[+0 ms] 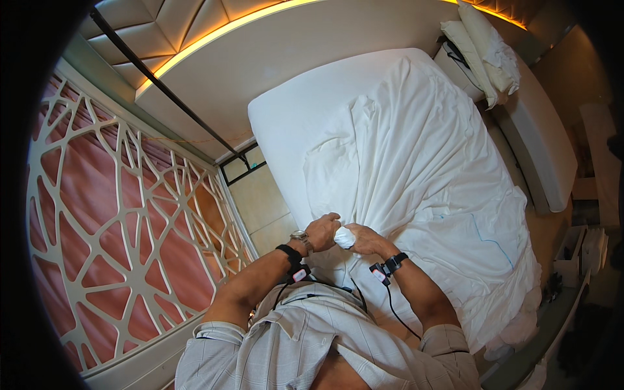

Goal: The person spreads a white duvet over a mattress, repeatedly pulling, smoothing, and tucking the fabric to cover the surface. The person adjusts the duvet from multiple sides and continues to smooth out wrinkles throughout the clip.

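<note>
A rumpled white bed sheet (409, 161) spreads in folds over a white-covered mattress (292, 112). Its folds gather towards my right hand (368, 240), which is closed on a bunch of the white cloth; a rounded wad bulges out at the thumb side. Just to its left is my left hand (322, 233), with a metal wristwatch (300, 237) on that wrist. The left fingers are bent close to the bunched cloth, and whether they grip any of it cannot be made out. Both hands are over the near edge of the mattress.
A white lattice screen (136, 273) stands at the left before pink curtains. Pillows (482, 53) are stacked at the upper right, near a padded bench (536, 131). A black metal pole (170, 87) slants across the upper left. A box (569, 253) stands at the right.
</note>
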